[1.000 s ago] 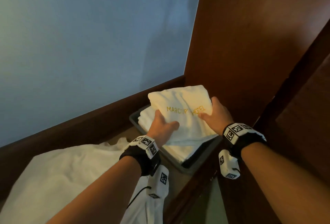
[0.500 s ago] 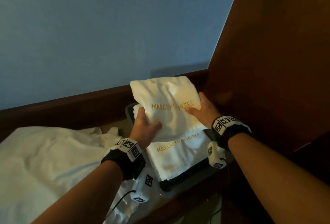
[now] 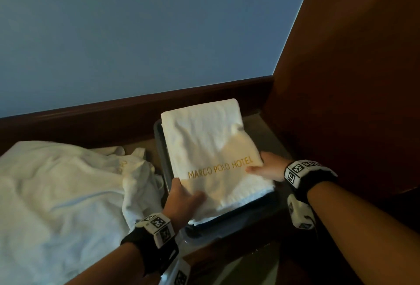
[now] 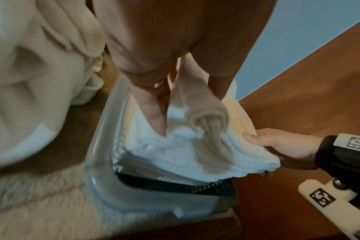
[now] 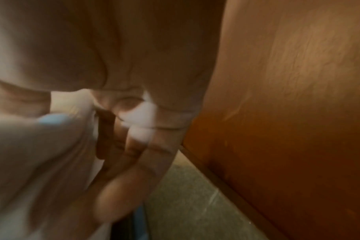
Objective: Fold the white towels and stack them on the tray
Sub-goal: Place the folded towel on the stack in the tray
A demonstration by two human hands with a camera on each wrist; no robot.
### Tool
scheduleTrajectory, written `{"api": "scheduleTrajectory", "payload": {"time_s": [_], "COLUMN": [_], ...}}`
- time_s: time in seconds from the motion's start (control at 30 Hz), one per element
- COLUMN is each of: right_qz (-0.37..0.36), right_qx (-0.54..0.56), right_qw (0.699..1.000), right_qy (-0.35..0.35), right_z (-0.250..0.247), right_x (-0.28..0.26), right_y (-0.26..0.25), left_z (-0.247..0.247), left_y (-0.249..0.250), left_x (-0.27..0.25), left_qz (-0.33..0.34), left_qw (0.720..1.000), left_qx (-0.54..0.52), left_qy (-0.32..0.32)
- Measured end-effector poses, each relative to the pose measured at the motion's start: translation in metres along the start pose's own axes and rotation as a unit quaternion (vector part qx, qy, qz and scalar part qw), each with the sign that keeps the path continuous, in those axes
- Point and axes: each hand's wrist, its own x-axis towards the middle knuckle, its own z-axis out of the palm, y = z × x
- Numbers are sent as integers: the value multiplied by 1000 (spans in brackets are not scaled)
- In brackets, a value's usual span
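The left hand (image 3: 181,196) grips the near left corner of a folded white towel (image 3: 211,148), thumb on top and fingers tucked beneath the layers; the left wrist view shows those fingers (image 4: 154,113) pushed in under the fold. The right hand (image 3: 266,167) pinches the towel's right edge, thumb on the upper face and fingers under it. The towel lies over the grey tray (image 3: 227,228), resting on the white towelling stacked there, its near edge lifted slightly between the two hands. To the left, just beside the tray, an unfolded heap of white towels (image 3: 59,194) is spread over the surface. A dark wooden panel (image 3: 352,80) stands close on the right, and a blue wall (image 3: 136,35) with a dark wooden skirting (image 3: 113,116) runs behind. The held towel is thick terry, folded to a rectangle, with "MARCO POLO HOTEL" in gold lettering across its near half.
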Motion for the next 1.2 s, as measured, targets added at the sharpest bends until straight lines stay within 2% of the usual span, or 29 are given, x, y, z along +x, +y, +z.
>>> {"api": "scheduleTrajectory", "payload": {"time_s": [0.07,0.1,0.13,0.17,0.2,0.23,0.27,0.3,0.37,0.43,0.47,0.53,0.7,0.8,0.9,0.97,1.03,1.13,1.2], "right_qz": [19,23,17,0,-29,-63,-103,-140,-187,-189,-182,-169,-179,-173,-162,-162,-181,-233,-239], "right_qx": [-52,-67,-81,-102,-128,-161,-204,-253,-342,-406,-426,-445,-465,-452,-455,-470,-492,-497,-484], "right_qw": [998,997,996,993,987,977,963,946,911,887,880,877,866,873,874,867,852,834,841], "right_qy": [-31,-20,10,53,94,125,145,148,135,112,100,68,-32,-55,-53,-37,-4,58,41], "right_z": [-9,-17,-24,-32,-39,-44,-48,-51,-57,-62,-65,-67,-51,-46,-41,-35,-29,-20,-12], "right_x": [-4,-4,-4,-2,0,4,10,17,31,47,55,75,110,118,118,110,96,67,49], "right_y": [5,4,2,-2,-9,-17,-26,-36,-54,-70,-76,-87,-98,-91,-88,-89,-87,-69,-52], "left_z": [-7,-12,-17,-23,-29,-34,-37,-37,-37,-42,-48,-62,-75,-70,-66,-62,-55,-40,-33], "left_y": [-1,4,11,22,32,45,60,75,97,110,113,113,101,90,84,86,84,70,51], "left_x": [-2,-2,-2,0,5,10,16,22,44,67,80,103,140,143,141,134,119,78,50], "left_qz": [-23,-26,-6,42,113,196,254,283,288,263,245,197,124,100,88,87,106,180,233], "left_qw": [999,999,998,988,958,912,867,831,767,713,695,693,745,770,780,771,746,728,725], "left_qx": [24,31,67,146,245,329,397,456,566,648,676,694,654,626,615,626,655,660,645], "left_qy": [-25,-25,-8,35,96,146,162,150,88,38,24,-3,-40,-70,-78,-76,-59,-47,-66]}}
